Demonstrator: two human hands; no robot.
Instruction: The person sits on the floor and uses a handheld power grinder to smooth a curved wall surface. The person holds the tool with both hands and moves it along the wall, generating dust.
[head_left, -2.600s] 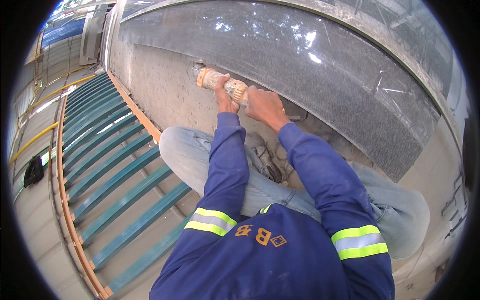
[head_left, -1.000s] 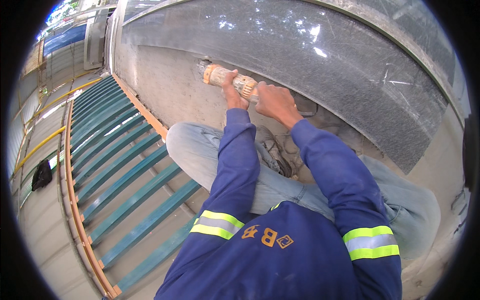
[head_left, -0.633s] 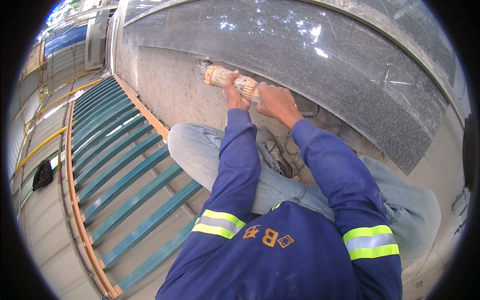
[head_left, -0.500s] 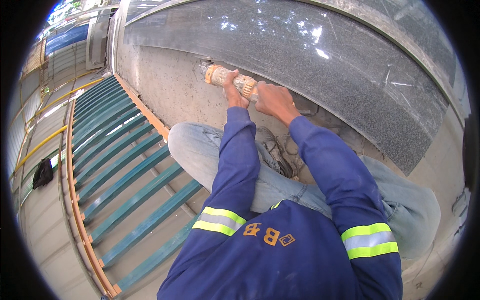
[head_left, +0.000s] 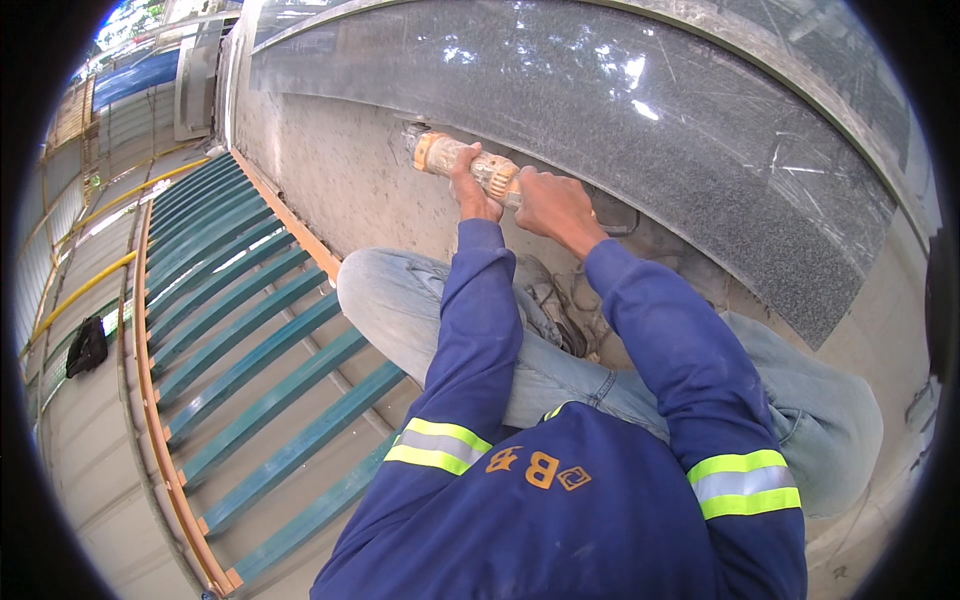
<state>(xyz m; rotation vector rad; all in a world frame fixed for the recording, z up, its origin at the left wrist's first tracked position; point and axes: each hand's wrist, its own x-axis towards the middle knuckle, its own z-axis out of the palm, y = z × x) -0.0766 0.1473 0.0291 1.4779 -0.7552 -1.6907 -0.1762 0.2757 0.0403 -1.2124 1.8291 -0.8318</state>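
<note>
Tool (head_left: pixel 438 156): dusty, orange-collared, beside the near edge of the slab (head_left: pixel 620 120).
Left hand (head_left: pixel 473 186): wrapped around the tool's middle.
Right hand (head_left: pixel 556 208): closed around its rear end.
Slats (head_left: pixel 255 370): teal, left of the knee (head_left: pixel 382 290).

Teal-slatted railing (head_left: pixel 275 410) runs 8 to 10 o'clock. Black bag-like item (head_left: pixel 87 346) and yellow bar (head_left: pixel 85 293) at 9. Blue panel (head_left: pixel 135 80) at 10.
</note>
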